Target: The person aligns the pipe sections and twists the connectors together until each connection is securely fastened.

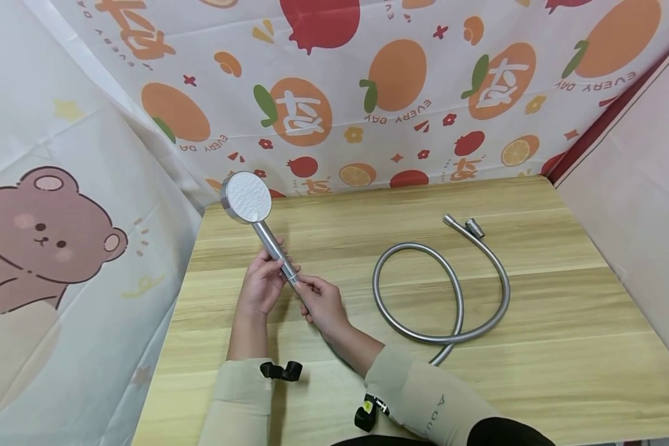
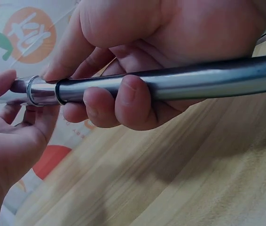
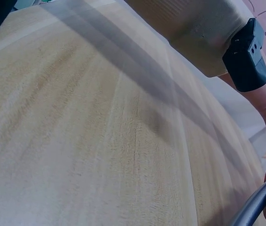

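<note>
In the head view a chrome handheld shower head (image 1: pixel 267 238) slants up and left, its round white spray face (image 1: pixel 249 197) turned upward. My left hand (image 1: pixel 262 286) holds its handle, the thumb across the metal. At the handle's lower end my right hand (image 1: pixel 324 308) grips the end of the grey metal shower hose (image 1: pixel 448 339). The left wrist view shows the right fingers curled round the hose end (image 2: pixel 184 81), right beside a shiny collar (image 2: pixel 43 91). Whether the joint is tight cannot be told. Only a bit of hose (image 3: pixel 257 202) shows in the right wrist view.
The hose lies in a loop on the wooden table (image 1: pixel 563 297), its free end (image 1: pixel 451 220) near a small chrome fitting (image 1: pixel 475 228). A fruit-print cloth (image 1: pixel 334 80) hangs behind the table. A bear-print cloth (image 1: pixel 145 266) hangs at the left.
</note>
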`<state>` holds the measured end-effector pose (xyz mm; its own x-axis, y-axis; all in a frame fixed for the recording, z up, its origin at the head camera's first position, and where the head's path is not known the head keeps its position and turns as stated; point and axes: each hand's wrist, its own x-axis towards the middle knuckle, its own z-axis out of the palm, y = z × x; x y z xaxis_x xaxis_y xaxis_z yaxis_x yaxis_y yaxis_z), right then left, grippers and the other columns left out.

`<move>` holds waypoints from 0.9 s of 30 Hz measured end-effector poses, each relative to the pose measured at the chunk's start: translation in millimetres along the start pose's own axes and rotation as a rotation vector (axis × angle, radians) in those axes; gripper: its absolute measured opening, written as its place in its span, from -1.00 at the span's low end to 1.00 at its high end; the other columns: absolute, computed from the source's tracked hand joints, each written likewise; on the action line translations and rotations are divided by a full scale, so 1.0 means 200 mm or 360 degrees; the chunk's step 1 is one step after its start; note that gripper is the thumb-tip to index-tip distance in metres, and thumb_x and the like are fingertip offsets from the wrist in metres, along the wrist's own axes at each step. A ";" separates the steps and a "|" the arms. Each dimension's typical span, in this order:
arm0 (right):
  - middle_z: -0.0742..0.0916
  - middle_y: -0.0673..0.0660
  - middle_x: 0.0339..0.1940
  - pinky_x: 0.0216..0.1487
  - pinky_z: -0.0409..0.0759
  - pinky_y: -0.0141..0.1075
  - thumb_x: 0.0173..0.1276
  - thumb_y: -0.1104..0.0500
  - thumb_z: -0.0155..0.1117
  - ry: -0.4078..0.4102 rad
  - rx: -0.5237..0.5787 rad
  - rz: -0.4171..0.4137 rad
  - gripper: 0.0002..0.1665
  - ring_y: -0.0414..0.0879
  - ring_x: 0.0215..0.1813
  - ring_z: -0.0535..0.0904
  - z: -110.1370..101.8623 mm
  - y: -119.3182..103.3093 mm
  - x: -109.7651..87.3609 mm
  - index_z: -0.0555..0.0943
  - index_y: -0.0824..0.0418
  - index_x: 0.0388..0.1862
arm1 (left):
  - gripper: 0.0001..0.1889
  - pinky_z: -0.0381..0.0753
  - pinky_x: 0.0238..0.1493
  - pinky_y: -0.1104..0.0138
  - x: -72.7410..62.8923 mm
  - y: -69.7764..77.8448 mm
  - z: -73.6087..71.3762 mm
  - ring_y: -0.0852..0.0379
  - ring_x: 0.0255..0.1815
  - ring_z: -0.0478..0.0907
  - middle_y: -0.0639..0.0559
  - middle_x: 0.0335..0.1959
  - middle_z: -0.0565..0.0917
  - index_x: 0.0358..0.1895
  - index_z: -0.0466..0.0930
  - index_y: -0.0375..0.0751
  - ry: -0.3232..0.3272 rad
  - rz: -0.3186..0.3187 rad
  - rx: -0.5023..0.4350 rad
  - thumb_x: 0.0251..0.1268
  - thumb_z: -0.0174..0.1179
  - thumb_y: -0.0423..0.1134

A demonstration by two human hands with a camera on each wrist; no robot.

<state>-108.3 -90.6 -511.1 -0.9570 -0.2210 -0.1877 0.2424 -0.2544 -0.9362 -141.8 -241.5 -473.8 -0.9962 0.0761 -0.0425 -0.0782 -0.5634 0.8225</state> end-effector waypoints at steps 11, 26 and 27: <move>0.67 0.48 -0.16 -0.74 0.38 -0.47 0.34 -0.03 0.35 0.0030 0.0032 0.0001 -0.65 -0.22 -0.64 0.46 0.01 0.00 0.00 0.62 0.00 0.07 | -0.56 0.43 -0.12 0.40 0.00 0.00 0.02 0.25 -0.19 0.43 0.16 -0.17 0.55 0.25 0.44 -0.03 0.0094 -0.0048 0.0117 0.41 0.00 -0.53; 0.64 0.03 -0.26 -0.70 0.45 -0.45 0.19 0.09 0.50 0.0130 0.0016 -0.0021 -0.67 -0.18 -0.61 0.54 0.00 -0.04 0.02 0.60 0.03 -0.10 | -0.52 0.57 -0.09 0.37 0.05 -0.02 0.04 0.14 -0.05 0.61 0.05 0.01 0.66 0.28 0.39 -0.11 0.0115 0.0003 0.0073 0.35 0.08 -0.55; 0.64 0.04 -0.26 -0.69 0.46 -0.45 0.19 0.09 0.50 0.0138 0.0011 -0.0023 -0.68 -0.18 -0.61 0.54 0.00 -0.04 0.02 0.61 0.04 -0.10 | -0.53 0.56 -0.10 0.37 0.05 -0.02 0.04 0.14 -0.06 0.61 0.04 0.01 0.66 0.26 0.40 -0.11 0.0115 0.0005 0.0065 0.35 0.07 -0.56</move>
<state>-113.2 -89.8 -504.3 -0.9705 -0.1350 -0.1998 0.2296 -0.2636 -0.9369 -151.8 -232.6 -472.8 -0.9967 0.0144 -0.0795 -0.0751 -0.5296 0.8449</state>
